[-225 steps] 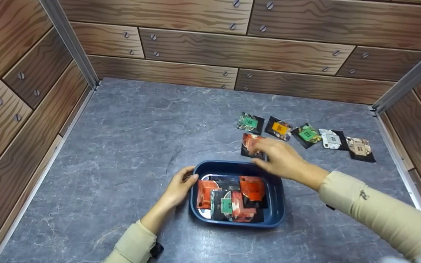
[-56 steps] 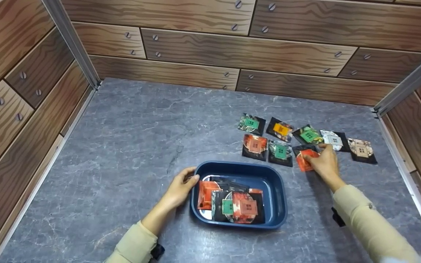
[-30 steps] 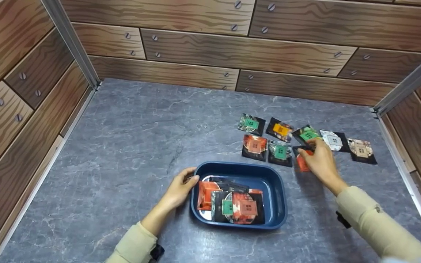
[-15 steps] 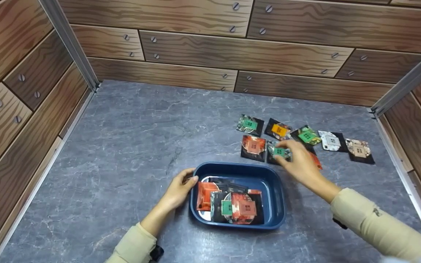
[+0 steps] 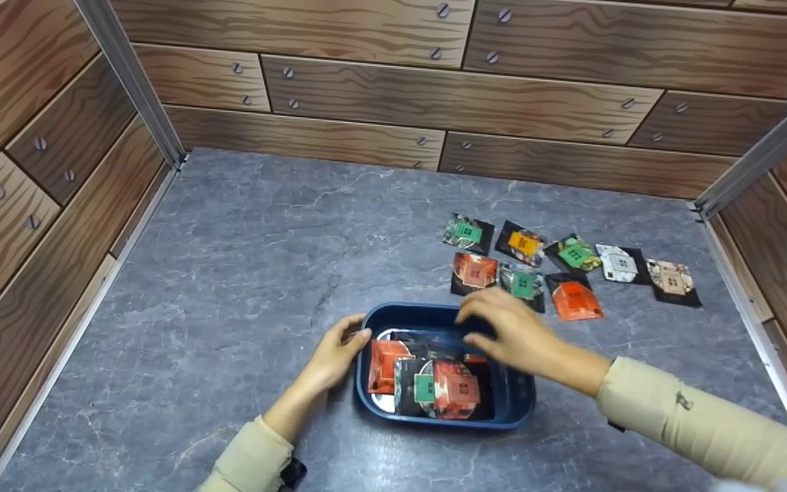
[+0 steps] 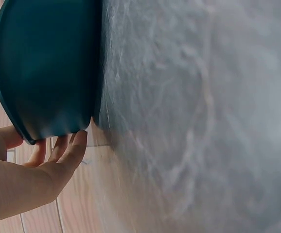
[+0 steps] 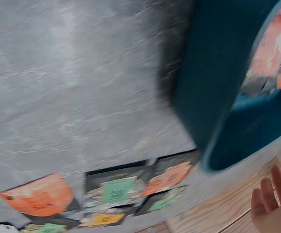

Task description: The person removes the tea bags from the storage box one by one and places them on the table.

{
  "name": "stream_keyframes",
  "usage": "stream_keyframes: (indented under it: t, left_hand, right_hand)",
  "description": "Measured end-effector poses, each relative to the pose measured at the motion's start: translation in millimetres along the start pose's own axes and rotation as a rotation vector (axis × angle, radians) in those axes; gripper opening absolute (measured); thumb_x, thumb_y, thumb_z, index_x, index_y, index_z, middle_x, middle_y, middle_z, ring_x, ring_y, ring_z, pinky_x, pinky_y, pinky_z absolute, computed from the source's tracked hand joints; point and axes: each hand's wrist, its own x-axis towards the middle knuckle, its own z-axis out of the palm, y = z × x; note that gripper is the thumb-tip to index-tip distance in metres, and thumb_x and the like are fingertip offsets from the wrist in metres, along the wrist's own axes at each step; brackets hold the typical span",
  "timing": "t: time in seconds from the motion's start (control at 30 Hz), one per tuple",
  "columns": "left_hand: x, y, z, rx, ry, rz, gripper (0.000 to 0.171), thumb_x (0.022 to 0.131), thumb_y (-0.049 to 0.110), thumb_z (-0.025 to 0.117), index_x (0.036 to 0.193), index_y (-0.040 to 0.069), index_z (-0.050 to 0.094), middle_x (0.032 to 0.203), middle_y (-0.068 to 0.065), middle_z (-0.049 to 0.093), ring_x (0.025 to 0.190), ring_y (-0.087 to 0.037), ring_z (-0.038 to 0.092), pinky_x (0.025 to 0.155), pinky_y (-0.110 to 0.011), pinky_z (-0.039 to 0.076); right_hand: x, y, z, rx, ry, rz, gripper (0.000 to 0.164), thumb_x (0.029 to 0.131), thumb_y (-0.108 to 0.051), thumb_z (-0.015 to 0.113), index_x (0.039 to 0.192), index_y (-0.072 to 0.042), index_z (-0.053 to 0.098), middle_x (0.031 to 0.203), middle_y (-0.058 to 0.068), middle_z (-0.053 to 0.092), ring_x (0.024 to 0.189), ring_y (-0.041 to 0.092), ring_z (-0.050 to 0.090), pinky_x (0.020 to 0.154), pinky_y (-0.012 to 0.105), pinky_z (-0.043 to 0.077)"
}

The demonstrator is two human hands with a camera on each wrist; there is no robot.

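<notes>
A dark blue rectangular plastic tub (image 5: 445,424) stands on the grey marbled surface with several flat sachets in it, among them an orange-red one (image 5: 385,369) and a red one (image 5: 458,388). My left hand (image 5: 334,352) holds the tub's left end; in the left wrist view the thumb is at the rim and the fingers lie against the outer wall (image 6: 48,73). Over the tub's back right part hovers my right hand (image 5: 516,338), fingers loosely bent, nothing visible between them. It hides part of the tub's right side.
Behind the tub lie two rows of sachets. The front row has a red (image 5: 474,272), a green (image 5: 522,281) and an orange sachet (image 5: 574,297). Several more, such as a white one (image 5: 619,263), form the back row. Wood-print walls (image 5: 352,137) enclose the surface.
The right hand placed a green and an orange sachet beside the red one, then let go and came left over the tub. The tub's right-hand orange sachet is gone; the left hand stayed put.
</notes>
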Motion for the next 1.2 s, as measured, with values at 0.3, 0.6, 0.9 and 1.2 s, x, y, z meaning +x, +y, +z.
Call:
stream_keyframes:
  t: [0.3,0.6,0.9,1.2]
  left_hand:
    - [0.0,1.4,-0.2,0.000,-0.006,0.003,0.039,0.101,0.007,0.053,0.133,-0.014,0.048,0.131,-0.032,0.054,0.123,-0.043,0.053,0.104,-0.046,0.046]
    - [-0.6,1.5,0.1,-0.043,-0.011,0.052,0.038,0.101,0.003,0.051,0.131,-0.019,0.046,0.128,-0.034,0.055,0.122,-0.044,0.053,0.105,-0.045,0.046]
    - [-1.2,-0.4,0.1,-0.037,-0.007,0.020,0.039,0.101,0.005,0.052,0.133,-0.017,0.046,0.130,-0.033,0.054,0.122,-0.043,0.053,0.104,-0.044,0.047]
    - [-1.5,1.9,0.4,-0.022,-0.006,0.018,0.039,0.102,0.006,0.051,0.133,-0.017,0.046,0.129,-0.033,0.055,0.122,-0.043,0.054,0.103,-0.044,0.047]
  right_hand:
    - [6,-28,13,-0.050,-0.168,-0.296,0.028,0.078,-0.013,0.082,0.103,-0.013,0.070,0.116,0.001,0.065,0.110,0.019,0.058,0.096,0.040,0.051]
    - [18,-44,27,-0.162,-0.321,-0.516,0.027,0.076,-0.006,0.076,0.099,-0.018,0.071,0.106,-0.004,0.065,0.098,0.015,0.058,0.083,0.030,0.051]
    - [24,-54,40,-0.412,-0.419,-0.733,0.023,0.076,-0.020,0.080,0.095,-0.021,0.066,0.101,-0.004,0.063,0.099,0.015,0.059,0.074,0.027,0.046]
    - [24,-51,50,-0.775,-0.411,-0.943,0.014,0.087,-0.034,0.066,0.098,-0.026,0.064,0.104,-0.009,0.062,0.095,0.013,0.056,0.075,0.028,0.045]
